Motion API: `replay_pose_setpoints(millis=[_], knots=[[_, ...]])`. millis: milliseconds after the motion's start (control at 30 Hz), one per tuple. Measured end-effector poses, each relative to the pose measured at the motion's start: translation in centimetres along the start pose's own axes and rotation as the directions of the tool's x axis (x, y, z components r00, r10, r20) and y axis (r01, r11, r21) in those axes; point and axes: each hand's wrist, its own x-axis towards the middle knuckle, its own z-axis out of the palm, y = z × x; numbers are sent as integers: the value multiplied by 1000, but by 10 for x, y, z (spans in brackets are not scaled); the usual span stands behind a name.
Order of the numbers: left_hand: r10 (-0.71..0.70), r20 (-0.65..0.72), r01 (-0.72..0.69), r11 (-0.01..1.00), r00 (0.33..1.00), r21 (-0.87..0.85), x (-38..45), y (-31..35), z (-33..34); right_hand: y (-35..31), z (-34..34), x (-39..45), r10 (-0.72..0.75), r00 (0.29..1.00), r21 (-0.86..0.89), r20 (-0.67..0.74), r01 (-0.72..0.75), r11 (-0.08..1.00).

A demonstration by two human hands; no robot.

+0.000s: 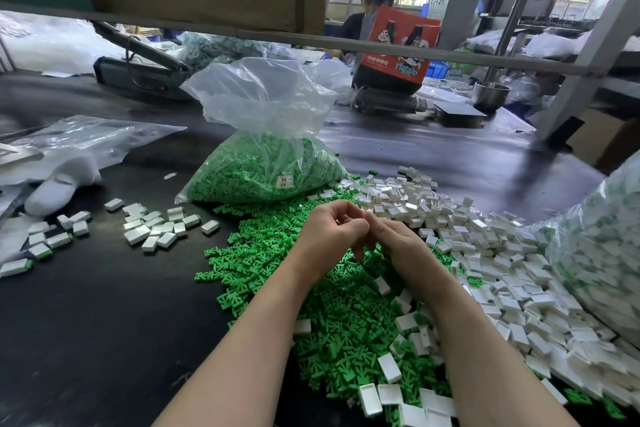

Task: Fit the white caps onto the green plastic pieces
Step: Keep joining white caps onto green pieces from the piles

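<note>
My left hand (330,230) and my right hand (398,239) meet at the centre of view, fingertips touching, above the heap of green plastic pieces (277,253). Both sets of fingers are curled inward toward each other. Whether either hand holds a piece I cannot tell; the fingers hide whatever lies between them.

The green plastic pieces lie loose on the dark bench (86,322), spreading from under my hands down toward 6 o'clock. White caps (485,253) form a larger heap from 1 o'clock round to 4 o'clock of my hands, overlapping the green heap at its right edge; several caps lie scattered on the green pieces between my forearms.

At 12 o'clock of my hands stands an open clear bag (263,135), its lower half full of green pieces, touching the top of the loose green heap. At 9 o'clock, well apart from my hands, lies a group of white assembled units (156,229); a few at the far left show green at one end. At 3 o'clock, at the frame edge, a second clear bag (602,253) holds white and green parts.

Beyond the bench, at 12 o'clock, a person (375,0) sits behind a red carton (398,45).
</note>
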Motion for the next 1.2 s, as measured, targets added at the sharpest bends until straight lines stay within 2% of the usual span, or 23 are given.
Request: replay_pose_setpoints(millis=[633, 1200], knots=[[-35, -5, 35, 999, 999, -28, 1, -4, 1, -5, 1, -2, 8, 1000, 53, 4, -9, 999], [-46, 7, 46, 999, 999, 28, 0, -5, -2, -7, 3, -3, 25, 1000, -19, 0, -25, 1000]])
